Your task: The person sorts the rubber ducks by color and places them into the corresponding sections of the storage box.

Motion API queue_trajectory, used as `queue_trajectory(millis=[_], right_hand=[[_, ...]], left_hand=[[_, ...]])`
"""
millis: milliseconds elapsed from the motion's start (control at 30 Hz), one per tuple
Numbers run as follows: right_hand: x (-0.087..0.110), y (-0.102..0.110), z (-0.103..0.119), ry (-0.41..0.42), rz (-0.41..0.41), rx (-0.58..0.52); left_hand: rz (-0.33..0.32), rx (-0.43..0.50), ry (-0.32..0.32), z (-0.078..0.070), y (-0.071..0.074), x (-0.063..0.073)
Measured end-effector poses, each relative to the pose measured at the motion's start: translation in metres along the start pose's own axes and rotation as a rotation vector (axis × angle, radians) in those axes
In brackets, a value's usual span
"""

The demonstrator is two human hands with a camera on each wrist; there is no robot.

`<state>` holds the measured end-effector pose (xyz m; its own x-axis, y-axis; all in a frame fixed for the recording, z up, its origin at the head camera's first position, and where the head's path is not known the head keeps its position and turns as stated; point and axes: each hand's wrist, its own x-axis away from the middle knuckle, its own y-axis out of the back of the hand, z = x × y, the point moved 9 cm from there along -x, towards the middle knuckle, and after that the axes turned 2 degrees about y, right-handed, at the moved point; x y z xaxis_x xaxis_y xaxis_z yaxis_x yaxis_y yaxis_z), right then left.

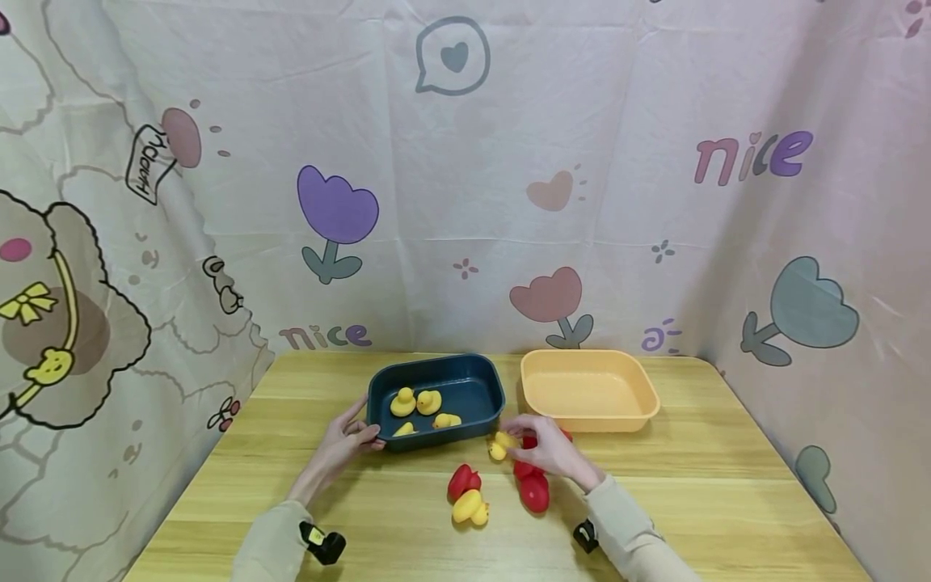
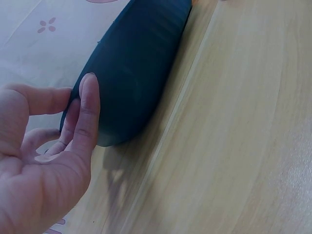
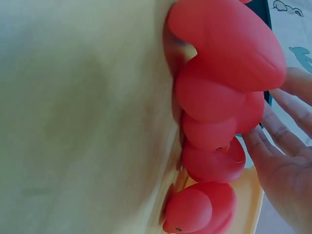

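Note:
My left hand [image 1: 343, 440] grips the left end of a dark blue bin [image 1: 465, 432]; in the left wrist view its fingers pinch the bin wall [image 2: 131, 73]. Several yellow rubber ducks [image 1: 403, 402] lie inside the bin. Just right of the bin, my right hand [image 1: 549, 447] has its thumb and fingers about a yellow rubber duck [image 1: 499, 450]. Several red rubber ducks [image 1: 534, 491] lie under and beside that hand. They fill the middle of the right wrist view, where the red ducks [image 3: 229, 44] hide the fingertips and the yellow duck.
An orange-yellow bin [image 1: 589, 422] stands at the back right of the wooden table [image 1: 698, 485]. Nearer the front, a red duck [image 1: 461, 481] touches another yellow duck [image 1: 469, 508]. A printed curtain [image 1: 465, 162] hangs behind the table and along its sides.

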<state>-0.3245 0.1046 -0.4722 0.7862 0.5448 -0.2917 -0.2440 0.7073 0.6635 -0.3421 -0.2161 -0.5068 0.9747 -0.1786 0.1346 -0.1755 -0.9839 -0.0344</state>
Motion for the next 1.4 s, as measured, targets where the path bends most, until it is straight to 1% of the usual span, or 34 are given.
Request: queue_trajectory(millis=[200,333,600,767,867,1167,1400], right_hand=[[0.0,-0.004,-0.002,0.0,0.02,0.003],[0.0,-0.006,-0.003,-0.015,0.029,0.011],[-0.002,-0.009,-0.004,-0.026,0.047,0.022],[-0.002,-0.012,-0.007,-0.034,0.07,0.025],[-0.003,-0.015,-0.006,-0.037,0.09,0.049],[-0.005,-0.021,-0.002,-0.019,0.163,0.114],[-0.006,-0.024,-0.001,-0.007,0.183,0.11]], left_hand=[[0.004,0.003,-0.006,0.0,0.0,0.001],[0.008,0.004,-0.01,-0.001,0.0,0.001],[0.011,0.005,-0.004,0.0,0.0,0.0],[0.01,0.007,-0.003,0.0,0.0,0.0],[0.012,0.004,-0.002,0.0,0.0,0.0],[0.002,0.0,-0.001,0.001,0.001,0.0],[0.012,-0.002,-0.009,-0.001,0.001,0.001]])
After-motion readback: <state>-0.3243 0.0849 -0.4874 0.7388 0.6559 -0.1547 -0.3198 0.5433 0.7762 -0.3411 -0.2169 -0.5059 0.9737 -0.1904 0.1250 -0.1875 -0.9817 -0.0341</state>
